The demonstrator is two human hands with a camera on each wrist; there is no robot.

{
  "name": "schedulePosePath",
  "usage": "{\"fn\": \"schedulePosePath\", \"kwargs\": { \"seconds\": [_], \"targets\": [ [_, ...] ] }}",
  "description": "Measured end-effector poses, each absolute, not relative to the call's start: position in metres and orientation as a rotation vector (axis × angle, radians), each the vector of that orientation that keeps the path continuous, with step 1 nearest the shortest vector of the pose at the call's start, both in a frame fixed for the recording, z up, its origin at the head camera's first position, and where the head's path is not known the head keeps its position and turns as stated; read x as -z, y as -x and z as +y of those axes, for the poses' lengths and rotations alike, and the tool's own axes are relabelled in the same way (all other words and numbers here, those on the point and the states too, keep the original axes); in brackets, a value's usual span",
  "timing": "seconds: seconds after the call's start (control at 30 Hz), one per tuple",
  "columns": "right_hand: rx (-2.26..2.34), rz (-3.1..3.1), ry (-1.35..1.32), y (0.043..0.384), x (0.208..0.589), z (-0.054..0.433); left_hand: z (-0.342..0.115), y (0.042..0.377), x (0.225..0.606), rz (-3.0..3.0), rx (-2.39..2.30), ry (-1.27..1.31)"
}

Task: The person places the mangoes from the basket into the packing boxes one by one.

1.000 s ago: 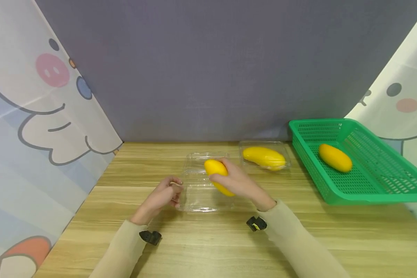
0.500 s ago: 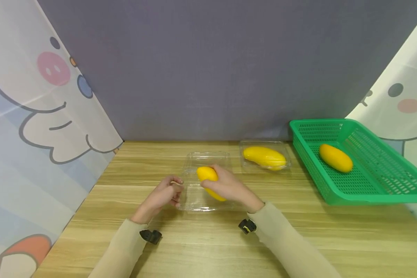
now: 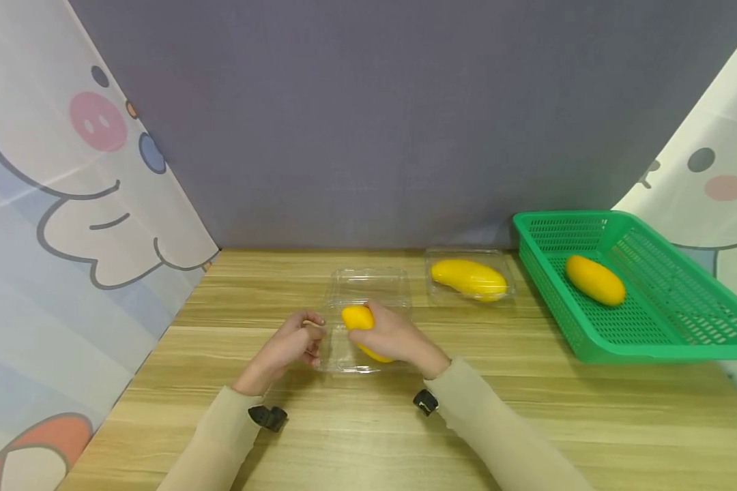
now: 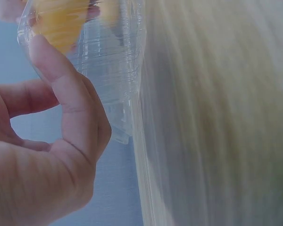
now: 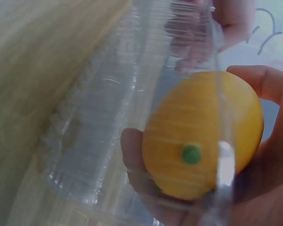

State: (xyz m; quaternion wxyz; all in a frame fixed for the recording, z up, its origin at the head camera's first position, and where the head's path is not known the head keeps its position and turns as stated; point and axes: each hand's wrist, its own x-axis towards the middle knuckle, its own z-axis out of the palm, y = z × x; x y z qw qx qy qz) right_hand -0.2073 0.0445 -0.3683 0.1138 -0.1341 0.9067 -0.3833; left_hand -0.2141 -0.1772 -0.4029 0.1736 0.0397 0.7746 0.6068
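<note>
Reaching in from the near side, two pale sleeves [image 3: 488, 412] are seen over a wood-grained desk [image 3: 356, 436], with a small black device [image 3: 269, 418] worn at each wrist. A clear container [image 3: 341, 356] is set between the hands. At its left edge, the left hand [image 3: 287, 348] is held with bent fingers touching the plastic (whether the wall is pinched by this grip cannot be told). A yellow oblong fruit [image 3: 357, 318] is clasped by the right hand [image 3: 396, 337], its grip curled around the body. The fruit is held at a slant over the near half of the container; in the right wrist view its end, marked by a green spot [image 5: 191, 154], is seen partly through the plastic. Whether the bottom is touched cannot be told.

Well to the right, another yellow fruit [image 3: 596, 280] is held in a perforated green basket [image 3: 657, 351]. Farther back, just left of the basket, a third fruit [image 3: 469, 278] is enclosed in a second clear box [image 3: 440, 293]. The far side is bounded by a grey backdrop [image 3: 368, 123], flanked by cartoon-printed cloth [image 3: 12, 136].
</note>
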Motion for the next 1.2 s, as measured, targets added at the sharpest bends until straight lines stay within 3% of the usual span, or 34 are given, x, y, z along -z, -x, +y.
{"fn": "schedulePosePath", "kwargs": {
  "seconds": [1.2],
  "targets": [
    [0.845,2.745,0.431,0.203,0.382,0.026,-0.174,0.213,0.402,2.200,-1.721,-0.100]
  ]
}}
